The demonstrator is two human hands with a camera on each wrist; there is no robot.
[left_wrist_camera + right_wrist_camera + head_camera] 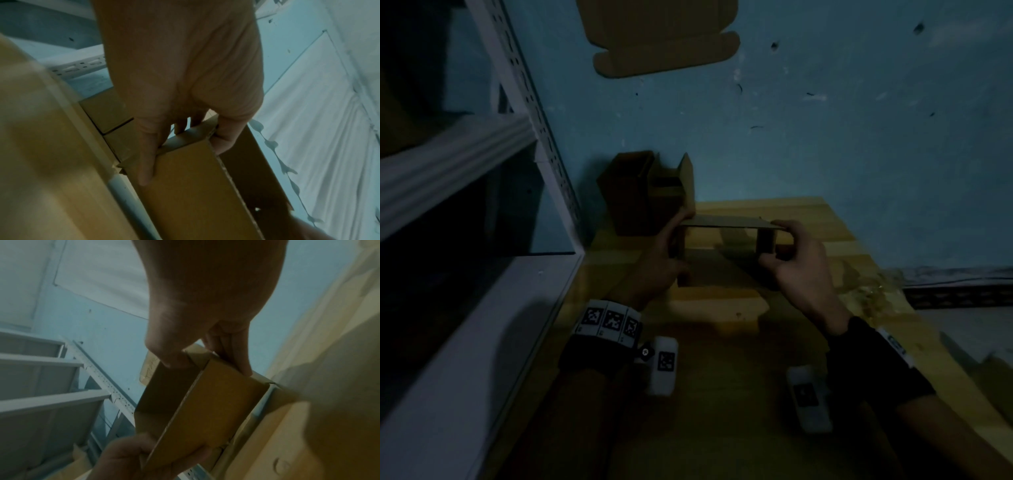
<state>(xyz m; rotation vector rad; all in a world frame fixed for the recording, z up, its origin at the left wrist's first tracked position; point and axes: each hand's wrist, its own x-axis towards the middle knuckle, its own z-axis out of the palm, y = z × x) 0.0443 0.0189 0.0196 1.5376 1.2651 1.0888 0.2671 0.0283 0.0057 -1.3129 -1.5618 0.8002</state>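
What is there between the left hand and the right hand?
The half-folded cardboard box: the left hand grips one end, the right hand grips the other. The head view shows this best.

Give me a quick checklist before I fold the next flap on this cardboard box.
1. Left hand grips the cardboard box at its left end: ok.
2. Right hand pinches its right end: ok.
3. Both end walls stand upright: ok.
4. The box is over the table: ok.
5. Folded boxes at the far-left corner are apart from it: cannot tell, they look close.
6. Tabs locked in place: cannot tell, too dark.
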